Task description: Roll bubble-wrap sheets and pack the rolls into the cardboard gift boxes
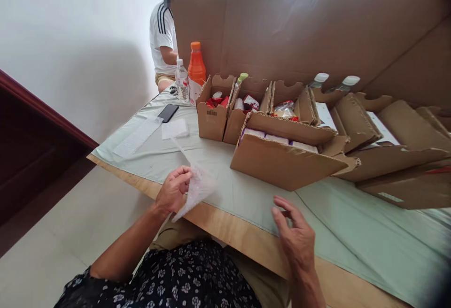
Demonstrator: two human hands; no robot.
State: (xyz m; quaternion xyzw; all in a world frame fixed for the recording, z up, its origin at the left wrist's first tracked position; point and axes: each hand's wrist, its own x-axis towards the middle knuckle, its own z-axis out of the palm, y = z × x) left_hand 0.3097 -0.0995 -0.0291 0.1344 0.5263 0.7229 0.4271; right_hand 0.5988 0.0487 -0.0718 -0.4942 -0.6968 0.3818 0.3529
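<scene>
Pinched between the fingers of my left hand (174, 189) is a thin, translucent piece of bubble wrap (201, 185), which hangs over the table's front edge. My right hand (294, 233) is held above the table edge with its fingers curved and apart, and nothing shows in it. A flat strip of bubble wrap (137, 138) and a small stack of the same white wrap (175, 129) lie on the cloth to the left. The nearest carton to my right hand is a low cardboard box (271, 162) with white and purple packs in it.
Several open cardboard boxes (211, 125) line the table's back, holding small packets. A water bottle (182, 81), an orange bottle (196, 71) and a black phone (168, 113) are at the back left. Behind stands a tall cardboard panel (299, 31); a person (164, 40) sits beyond the corner.
</scene>
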